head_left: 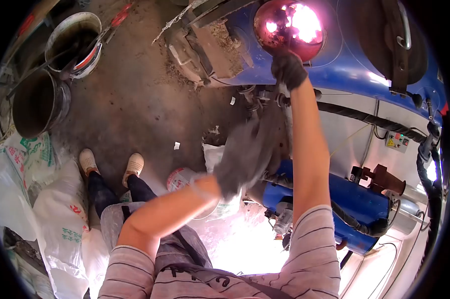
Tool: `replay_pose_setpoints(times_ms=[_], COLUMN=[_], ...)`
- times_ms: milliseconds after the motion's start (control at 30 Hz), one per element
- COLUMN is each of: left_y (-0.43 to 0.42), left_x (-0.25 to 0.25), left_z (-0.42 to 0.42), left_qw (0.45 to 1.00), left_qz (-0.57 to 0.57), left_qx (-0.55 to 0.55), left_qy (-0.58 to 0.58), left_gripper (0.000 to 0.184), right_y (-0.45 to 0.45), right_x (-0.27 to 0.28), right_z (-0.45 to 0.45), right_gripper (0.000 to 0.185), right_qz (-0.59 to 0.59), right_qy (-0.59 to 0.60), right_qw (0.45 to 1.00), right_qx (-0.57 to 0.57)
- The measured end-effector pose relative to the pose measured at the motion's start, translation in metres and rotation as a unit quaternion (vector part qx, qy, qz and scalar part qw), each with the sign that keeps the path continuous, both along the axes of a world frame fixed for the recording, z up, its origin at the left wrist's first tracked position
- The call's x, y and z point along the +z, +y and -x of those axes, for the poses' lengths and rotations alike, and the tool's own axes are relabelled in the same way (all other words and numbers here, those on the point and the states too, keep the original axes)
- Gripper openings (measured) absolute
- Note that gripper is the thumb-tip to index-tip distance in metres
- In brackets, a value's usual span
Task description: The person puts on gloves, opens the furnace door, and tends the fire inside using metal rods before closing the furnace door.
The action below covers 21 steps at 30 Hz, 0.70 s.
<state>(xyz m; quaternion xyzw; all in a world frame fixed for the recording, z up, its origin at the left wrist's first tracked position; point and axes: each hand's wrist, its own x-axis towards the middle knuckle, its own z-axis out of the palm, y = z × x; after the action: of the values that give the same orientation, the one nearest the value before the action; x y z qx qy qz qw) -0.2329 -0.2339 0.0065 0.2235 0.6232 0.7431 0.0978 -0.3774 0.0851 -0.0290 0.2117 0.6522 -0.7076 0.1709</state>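
Observation:
My right hand [289, 71], in a dark glove, is closed just below the round furnace opening [264, 30], where a bright fire glows. A thin dark rod [288, 31] seems to run from this fist up into the opening; its far end is lost in the glare. Lower down and further left, my left hand [240, 162], also gloved, is smeared by motion. Dark blur stretches from it toward the right hand, so its fingers and anything in them cannot be made out. The opening sits in a blue furnace body [344, 65].
Two dirty buckets, a pale bucket [78, 30] and a dark bucket [35, 104], stand at left. White sacks [60, 214] are piled below them. A blue cylinder [364, 209] with pipes lies right. A person's shoes [133, 167] show on the floor [120, 104].

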Motion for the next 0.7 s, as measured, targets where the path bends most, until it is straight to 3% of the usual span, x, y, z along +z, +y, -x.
replay_pose_setpoints(times_ms=[100, 200, 233, 300, 333, 367, 433, 467, 500, 533, 600, 633, 700], left_y=[-0.015, -0.044, -0.058, -0.069, -0.074, -0.082, -0.104, -0.109, -0.114, -0.106, -0.125, -0.141, -0.153], left_x=[0.013, 0.029, 0.034, 0.028, 0.025, 0.023, 0.008, -0.010, -0.028, -0.065, -0.080, -0.083, -0.078], left_z=[0.026, 0.012, -0.003, -0.048, -0.071, -0.080, -0.091, -0.108, -0.125, -0.163, -0.166, -0.160, -0.147], left_qw=[0.955, 0.849, 0.853, 0.804, 0.772, 0.750, 0.753, 0.734, 0.710, 0.652, 0.601, 0.620, 0.587], left_qz=[-0.101, -0.093, -0.094, -0.194, -0.239, -0.275, -0.289, -0.350, -0.412, -0.521, -0.591, -0.561, -0.567], left_qx=[-0.125, -0.216, -0.256, -0.314, -0.344, -0.342, -0.334, -0.323, -0.315, -0.297, -0.264, -0.252, -0.241], left_qy=[-0.248, -0.474, -0.444, -0.467, -0.478, -0.495, -0.488, -0.483, -0.477, -0.464, -0.469, -0.487, -0.524], left_gripper=[0.020, 0.040, 0.037, 0.034, 0.035, 0.043, 0.039, 0.036, 0.033, 0.030, 0.026, 0.026, 0.029], right_y=[0.013, -0.057, -0.085, -0.107, -0.132, -0.155, -0.159, -0.162, -0.186, -0.201, -0.224, -0.230, -0.243], right_x=[-0.023, 0.021, 0.039, 0.053, 0.064, 0.071, 0.053, 0.045, 0.053, 0.055, 0.056, 0.054, 0.052], right_z=[0.038, -0.017, -0.044, -0.082, -0.098, -0.111, -0.129, -0.136, -0.140, -0.143, -0.149, -0.153, -0.158], right_gripper=[0.030, 0.037, 0.039, 0.042, 0.041, 0.041, 0.040, 0.040, 0.036, 0.036, 0.036, 0.036, 0.034], right_qz=[0.102, 0.001, -0.042, 0.088, -0.003, -0.094, -0.047, -0.023, -0.053, -0.067, -0.096, -0.063, -0.080], right_qy=[-0.067, -0.046, -0.041, -0.110, -0.097, -0.085, -0.089, -0.090, -0.051, -0.056, -0.067, -0.061, -0.066], right_qw=[0.989, 0.998, 0.998, 0.985, 0.989, 0.985, 0.974, 0.965, 0.977, 0.974, 0.967, 0.964, 0.956], right_qx=[-0.079, -0.030, -0.013, -0.102, -0.109, -0.115, -0.203, -0.246, -0.200, -0.208, -0.228, -0.252, -0.273])
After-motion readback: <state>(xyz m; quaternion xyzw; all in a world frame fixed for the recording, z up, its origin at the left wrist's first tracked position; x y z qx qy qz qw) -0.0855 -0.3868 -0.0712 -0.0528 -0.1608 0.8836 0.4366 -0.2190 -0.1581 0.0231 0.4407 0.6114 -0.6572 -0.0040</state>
